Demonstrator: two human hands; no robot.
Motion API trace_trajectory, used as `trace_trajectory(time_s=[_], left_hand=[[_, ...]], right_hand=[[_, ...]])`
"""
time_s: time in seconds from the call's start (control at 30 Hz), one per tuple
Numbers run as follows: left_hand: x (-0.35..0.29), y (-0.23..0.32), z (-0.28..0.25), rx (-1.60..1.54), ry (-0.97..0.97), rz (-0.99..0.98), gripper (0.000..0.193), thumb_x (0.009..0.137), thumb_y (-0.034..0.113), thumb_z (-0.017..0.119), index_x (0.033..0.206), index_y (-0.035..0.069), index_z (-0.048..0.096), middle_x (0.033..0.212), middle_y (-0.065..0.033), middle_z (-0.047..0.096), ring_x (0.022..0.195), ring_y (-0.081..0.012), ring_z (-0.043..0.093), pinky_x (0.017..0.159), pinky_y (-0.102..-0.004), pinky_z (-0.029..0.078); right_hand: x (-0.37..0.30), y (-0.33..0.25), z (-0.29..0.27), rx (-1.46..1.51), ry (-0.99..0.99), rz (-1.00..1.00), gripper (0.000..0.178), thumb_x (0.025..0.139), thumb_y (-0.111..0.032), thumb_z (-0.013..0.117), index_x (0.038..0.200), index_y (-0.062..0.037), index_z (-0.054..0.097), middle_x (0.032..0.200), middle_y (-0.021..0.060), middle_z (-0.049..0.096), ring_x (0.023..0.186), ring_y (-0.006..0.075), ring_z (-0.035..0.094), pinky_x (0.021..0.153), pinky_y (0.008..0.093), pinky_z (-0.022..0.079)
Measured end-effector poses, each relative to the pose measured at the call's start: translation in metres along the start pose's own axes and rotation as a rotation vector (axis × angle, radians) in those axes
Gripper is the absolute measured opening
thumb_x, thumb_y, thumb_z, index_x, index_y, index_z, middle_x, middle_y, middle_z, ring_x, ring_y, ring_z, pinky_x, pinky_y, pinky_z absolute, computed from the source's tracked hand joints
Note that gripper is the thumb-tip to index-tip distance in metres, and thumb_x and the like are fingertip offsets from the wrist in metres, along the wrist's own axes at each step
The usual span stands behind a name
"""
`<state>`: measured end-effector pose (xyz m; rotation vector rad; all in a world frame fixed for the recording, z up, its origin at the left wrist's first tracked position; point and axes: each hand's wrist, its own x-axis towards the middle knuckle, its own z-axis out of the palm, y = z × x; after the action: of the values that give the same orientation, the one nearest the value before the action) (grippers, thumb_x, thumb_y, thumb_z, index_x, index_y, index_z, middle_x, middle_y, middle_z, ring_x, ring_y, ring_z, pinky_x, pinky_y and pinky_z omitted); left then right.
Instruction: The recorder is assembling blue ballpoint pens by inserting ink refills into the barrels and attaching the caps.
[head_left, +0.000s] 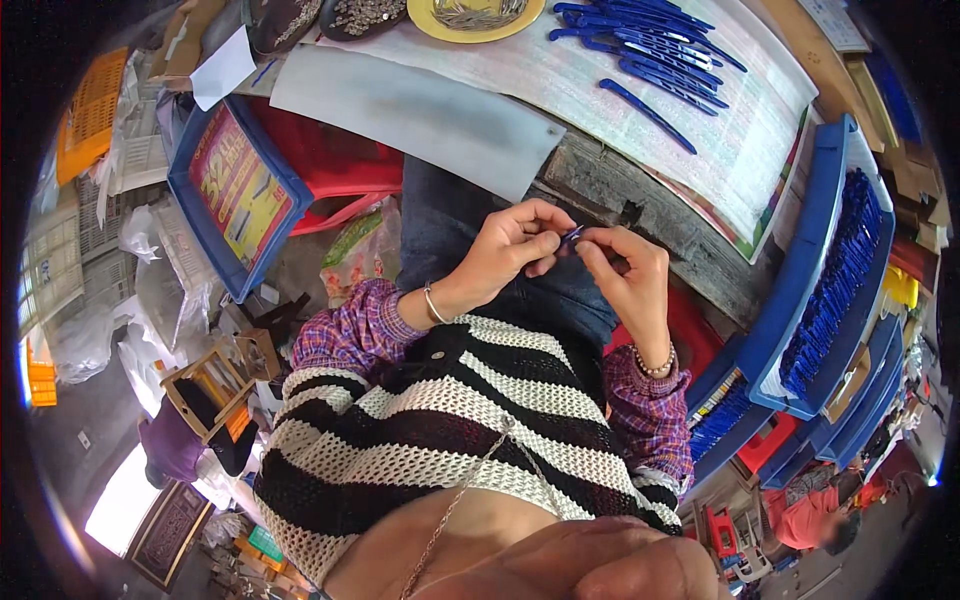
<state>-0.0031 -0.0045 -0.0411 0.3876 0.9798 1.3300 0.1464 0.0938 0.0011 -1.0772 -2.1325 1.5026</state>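
My left hand (510,248) and my right hand (632,275) meet in front of my lap, just off the near edge of the table. Fingertips of both pinch a small dark-blue plastic piece (571,238), mostly covered by the fingers, so its full shape cannot be made out. Beyond them, a pile of long, narrow blue plastic pieces (665,50) lies on the white sheet covering the table (745,130). One single blue strip (648,116) rests apart, closer to me.
A yellow dish (428,22) of thin metal parts and dark bowls (362,18) of small metal pieces stand at the back. Right of me, a blue tray (765,365) holds many blue pieces. At left are another blue tray (240,285) and a red stool (345,165).
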Motion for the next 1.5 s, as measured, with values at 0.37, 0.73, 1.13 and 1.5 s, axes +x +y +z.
trace_trajectory(time_s=[0.37,0.73,1.13,1.5], left_hand=[[0.007,0.006,0.020,0.326,0.141,0.048,0.013,0.088,0.004,0.057,0.098,0.000,0.062,0.081,-0.0017,0.060,0.064,-0.0039,0.052,0.054,-0.0182,0.042],[0.021,0.005,0.044,0.404,-0.083,0.170,0.017,0.089,0.004,0.053,0.104,-0.001,0.054,0.082,-0.0056,0.057,0.067,-0.0098,0.051,0.059,-0.0209,0.040],[0.021,-0.009,0.081,0.560,-0.306,0.182,0.020,0.087,0.000,0.054,0.107,0.000,0.052,0.083,-0.0058,0.058,0.067,-0.0099,0.055,0.059,-0.0213,0.045],[0.005,-0.015,0.100,0.598,-0.570,0.147,0.023,0.088,0.002,0.052,0.110,0.001,0.049,0.091,-0.0095,0.059,0.076,-0.0159,0.059,0.069,-0.0269,0.049]], right_hand=[[0.004,0.016,0.004,0.003,0.204,-0.257,0.014,0.071,-0.011,0.062,0.066,0.0021,0.061,0.054,0.0134,0.050,0.046,0.0224,0.051,0.046,0.0329,0.040],[-0.029,0.022,-0.018,0.236,0.461,-0.152,0.019,0.073,-0.015,0.066,0.076,0.0033,0.065,0.062,0.0137,0.062,0.052,0.0209,0.060,0.051,0.0291,0.046],[-0.076,0.038,-0.032,0.295,0.594,-0.167,0.022,0.071,-0.014,0.066,0.084,0.0030,0.066,0.073,0.0163,0.065,0.063,0.0223,0.065,0.058,0.0304,0.050],[-0.163,0.026,-0.072,1.001,0.447,0.210,0.022,0.084,-0.021,0.061,0.091,0.0000,0.063,0.087,0.0073,0.065,0.083,0.0122,0.060,0.073,0.0257,0.049]])
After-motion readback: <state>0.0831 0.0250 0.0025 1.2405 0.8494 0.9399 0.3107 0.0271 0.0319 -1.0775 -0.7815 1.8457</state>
